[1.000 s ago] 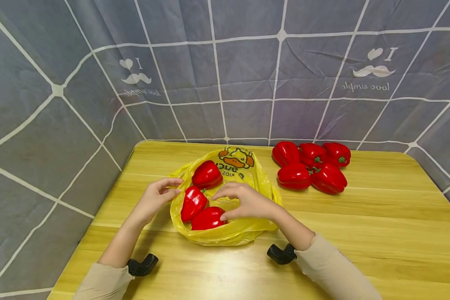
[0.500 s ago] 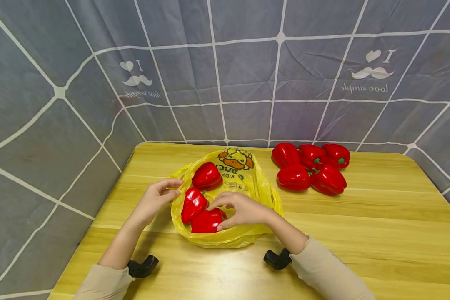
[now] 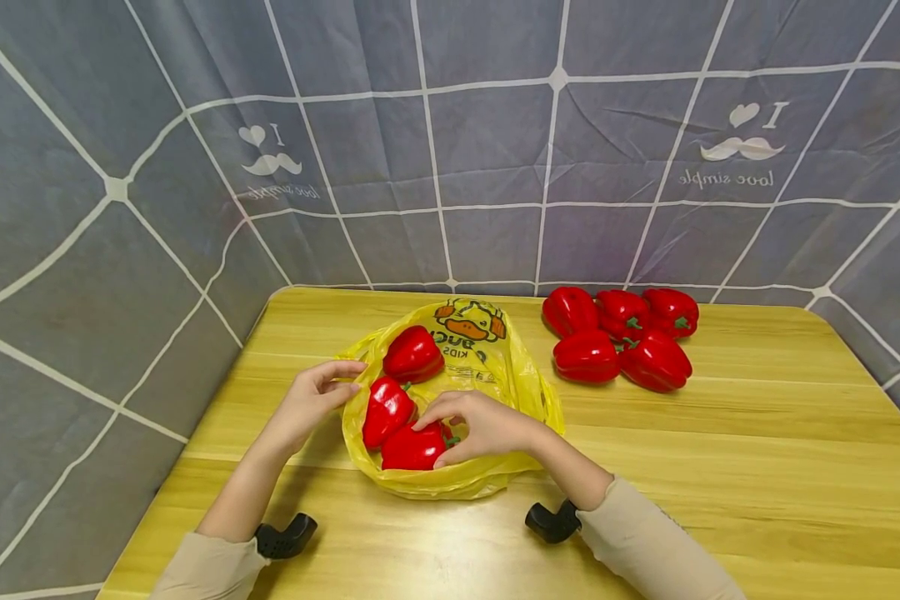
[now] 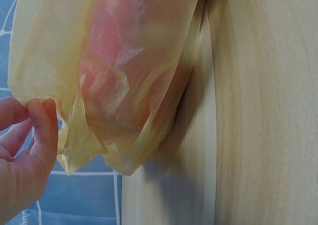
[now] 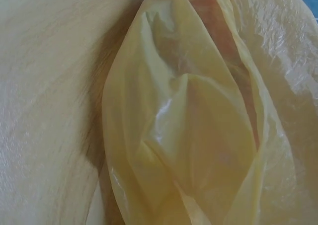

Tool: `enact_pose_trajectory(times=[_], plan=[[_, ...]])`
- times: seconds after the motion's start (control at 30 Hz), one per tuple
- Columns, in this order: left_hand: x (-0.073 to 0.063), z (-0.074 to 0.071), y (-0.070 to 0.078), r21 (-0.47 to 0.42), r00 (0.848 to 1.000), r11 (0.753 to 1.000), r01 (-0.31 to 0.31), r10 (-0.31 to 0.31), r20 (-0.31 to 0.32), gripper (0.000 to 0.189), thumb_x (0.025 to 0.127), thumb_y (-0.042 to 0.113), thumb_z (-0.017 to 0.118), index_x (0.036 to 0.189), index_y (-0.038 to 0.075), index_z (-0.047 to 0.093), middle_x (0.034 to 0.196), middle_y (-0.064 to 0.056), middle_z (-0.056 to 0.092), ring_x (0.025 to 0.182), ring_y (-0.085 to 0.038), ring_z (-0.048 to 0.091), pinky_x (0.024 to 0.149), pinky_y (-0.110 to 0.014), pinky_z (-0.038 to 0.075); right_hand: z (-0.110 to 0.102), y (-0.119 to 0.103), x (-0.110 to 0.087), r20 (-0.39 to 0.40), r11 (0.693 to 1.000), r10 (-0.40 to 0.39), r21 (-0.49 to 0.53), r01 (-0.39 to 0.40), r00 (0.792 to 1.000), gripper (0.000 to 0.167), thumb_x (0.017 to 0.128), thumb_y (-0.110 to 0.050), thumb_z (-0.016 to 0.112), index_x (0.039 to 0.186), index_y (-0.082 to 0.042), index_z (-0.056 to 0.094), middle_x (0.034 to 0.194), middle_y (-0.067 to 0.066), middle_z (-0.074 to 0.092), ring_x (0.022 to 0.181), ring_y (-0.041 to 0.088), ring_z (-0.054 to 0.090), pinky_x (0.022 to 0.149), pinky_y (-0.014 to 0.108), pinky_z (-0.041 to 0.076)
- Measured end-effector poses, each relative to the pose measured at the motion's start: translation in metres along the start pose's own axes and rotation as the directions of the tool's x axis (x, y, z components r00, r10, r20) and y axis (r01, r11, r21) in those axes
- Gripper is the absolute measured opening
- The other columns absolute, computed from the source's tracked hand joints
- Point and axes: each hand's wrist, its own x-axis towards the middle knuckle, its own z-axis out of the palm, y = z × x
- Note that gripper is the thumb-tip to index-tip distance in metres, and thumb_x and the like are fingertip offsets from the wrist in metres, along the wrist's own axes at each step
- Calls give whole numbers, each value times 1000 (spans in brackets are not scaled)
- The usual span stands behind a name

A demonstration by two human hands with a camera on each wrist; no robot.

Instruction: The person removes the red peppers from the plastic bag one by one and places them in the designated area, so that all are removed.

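Observation:
A yellow plastic bag [image 3: 487, 367] with a printed duck lies with its mouth spread on the table. My left hand [image 3: 311, 400] pinches the bag's left edge between thumb and fingers; the left wrist view shows the thin film [image 4: 44, 56] drawn up at the fingertips. Inside are three red bell peppers: one at the back [image 3: 413, 354], one at the left [image 3: 387, 412] and one at the front [image 3: 411, 450]. My right hand [image 3: 483, 425] reaches in and grips the front pepper at its stem end, thumb nearest me. In the right wrist view the bag wall [image 5: 184, 120] hides that hand.
Several more red bell peppers [image 3: 587, 357] lie grouped on the wooden table [image 3: 765, 433], right of the bag toward the back. A grey curtain [image 3: 487, 167] with white lines hangs behind and at the sides.
My right hand has come down and slightly toward me, closing its thumb and fingers about the front pepper. The left hand stays at the bag's edge.

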Motion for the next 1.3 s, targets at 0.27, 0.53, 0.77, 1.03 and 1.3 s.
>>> enact_pose_trajectory(times=[0.27,0.53,0.77,1.03,1.3], plan=[[0,0,0,-4,1000,1000,4,-4,-3,35,90,3,57,122,-10,53,120,-23,53,89,-10,57,78,-20,48,1,0,-1,-5,1000,-7,-7,7,1000,43,75,-19,79,115,-10,65,114,2,60,104,12,51,88,28,45],[0,0,-1,0,1000,1000,8,-8,-4,35,90,4,57,123,-9,53,121,-22,52,90,-10,57,78,-20,48,3,1,-1,-16,1000,16,14,-16,1000,43,74,-18,79,115,-10,66,115,2,59,104,13,51,85,26,47],[0,0,-2,4,1000,1000,9,-9,-8,36,90,4,57,123,-9,53,121,-22,53,90,-11,57,78,-20,48,5,3,0,-25,993,34,113,-31,999,42,75,-16,79,114,-8,66,115,4,58,104,14,52,85,24,48],[0,0,0,4,1000,1000,17,-17,-7,35,90,4,57,123,-9,53,121,-22,52,90,-11,57,78,-21,47,2,2,-2,-40,991,42,130,-36,998,43,75,-17,78,115,-7,66,115,4,59,106,16,52,85,23,48],[2,0,1,-1,1000,1000,12,-12,-6,34,90,3,57,122,-10,53,115,-23,55,86,-10,58,77,-20,48,-4,1,-6,-47,978,81,196,-70,996,45,75,-15,79,117,-8,65,116,0,57,109,14,50,87,25,47]])
